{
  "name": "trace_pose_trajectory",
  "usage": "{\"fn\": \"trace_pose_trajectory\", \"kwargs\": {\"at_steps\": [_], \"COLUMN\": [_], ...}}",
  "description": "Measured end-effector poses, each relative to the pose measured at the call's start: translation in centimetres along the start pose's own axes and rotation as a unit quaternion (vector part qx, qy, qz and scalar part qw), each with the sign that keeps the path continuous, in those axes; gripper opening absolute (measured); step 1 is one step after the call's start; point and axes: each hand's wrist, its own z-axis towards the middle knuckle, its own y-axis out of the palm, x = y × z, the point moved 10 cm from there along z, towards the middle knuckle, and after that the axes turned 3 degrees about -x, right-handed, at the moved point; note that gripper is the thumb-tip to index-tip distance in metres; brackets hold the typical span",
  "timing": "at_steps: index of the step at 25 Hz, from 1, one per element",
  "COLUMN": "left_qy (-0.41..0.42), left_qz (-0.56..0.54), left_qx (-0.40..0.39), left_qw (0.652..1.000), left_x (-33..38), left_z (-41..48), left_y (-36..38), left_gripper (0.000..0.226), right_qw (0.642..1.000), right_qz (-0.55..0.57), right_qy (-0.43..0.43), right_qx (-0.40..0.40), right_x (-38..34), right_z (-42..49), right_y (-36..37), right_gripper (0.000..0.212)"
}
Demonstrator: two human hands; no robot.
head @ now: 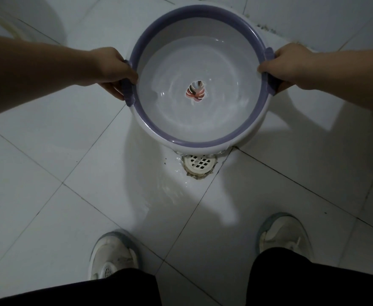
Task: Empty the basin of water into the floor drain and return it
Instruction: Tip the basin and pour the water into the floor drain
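A round white basin (200, 133) with a purple rim is held above the tiled floor, tilted slightly toward me, with water rippling inside over a coloured leaf print at its centre. My left hand (112, 67) grips the purple handle on its left side. My right hand (285, 65) grips the handle on the right. The white grated floor drain (200, 165) lies just below the basin's near edge, partly covered by it. A wet streak of water (157, 191) spreads on the tile beside the drain.
My two white shoes (112, 255) (283, 234) and dark trouser legs stand on the white floor tiles near the bottom. A white rounded fixture (33, 16) sits at the top left. A dirty wall-floor joint (267, 27) runs at the top right.
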Motion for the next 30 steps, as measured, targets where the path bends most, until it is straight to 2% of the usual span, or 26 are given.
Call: {"fn": "trace_pose_trajectory", "kwargs": {"at_steps": [30], "left_qy": [0.001], "left_qz": [0.004], "left_qx": [0.021], "left_qw": [1.000], "left_x": [-0.17], "left_z": [-1.03], "left_y": [0.03], "left_gripper": [0.010], "right_qw": [1.000], "right_qz": [-0.003], "right_qy": [-0.008], "right_qx": [-0.008], "right_x": [-0.13], "right_z": [-0.04], "right_y": [0.01], "right_gripper": [0.040]}}
